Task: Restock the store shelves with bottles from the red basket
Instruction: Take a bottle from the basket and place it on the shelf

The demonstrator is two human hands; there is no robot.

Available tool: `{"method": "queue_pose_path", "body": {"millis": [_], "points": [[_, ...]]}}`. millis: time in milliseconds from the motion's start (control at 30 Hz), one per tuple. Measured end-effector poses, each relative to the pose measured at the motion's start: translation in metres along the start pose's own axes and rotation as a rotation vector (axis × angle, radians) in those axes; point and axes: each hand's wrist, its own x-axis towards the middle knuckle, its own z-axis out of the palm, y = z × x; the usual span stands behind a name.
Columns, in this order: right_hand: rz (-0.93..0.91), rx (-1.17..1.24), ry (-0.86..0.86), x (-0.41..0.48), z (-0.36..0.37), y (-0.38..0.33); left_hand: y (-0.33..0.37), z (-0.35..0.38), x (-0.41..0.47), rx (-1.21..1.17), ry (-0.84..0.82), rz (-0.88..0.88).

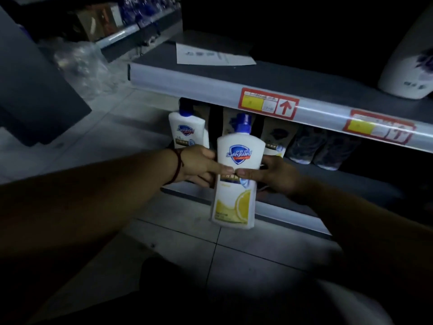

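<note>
Holding a white Safeguard bottle (236, 174) upright between them, the left hand (199, 166) and the right hand (274, 174) each clasp one side at mid-height, thumbs meeting across the label. From the head view, the bottle hangs in the air just in front of the bottom shelf (328, 181), where a matching bottle (186, 130) already stands at the left. The red basket is out of view. To place it well, I would keep the blue cap clear of the shelf rail (210, 83) above, slide the base in level, and set it beside its twin, label facing out.
</note>
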Motion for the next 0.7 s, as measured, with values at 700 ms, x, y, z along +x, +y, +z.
{"method": "queue_pose_path", "body": {"millis": [700], "points": [[-0.081, -0.053, 0.277, 0.118, 0.010, 0.038, -0.033, -0.014, 0.114, -0.007, 0.439, 0.255]]}}
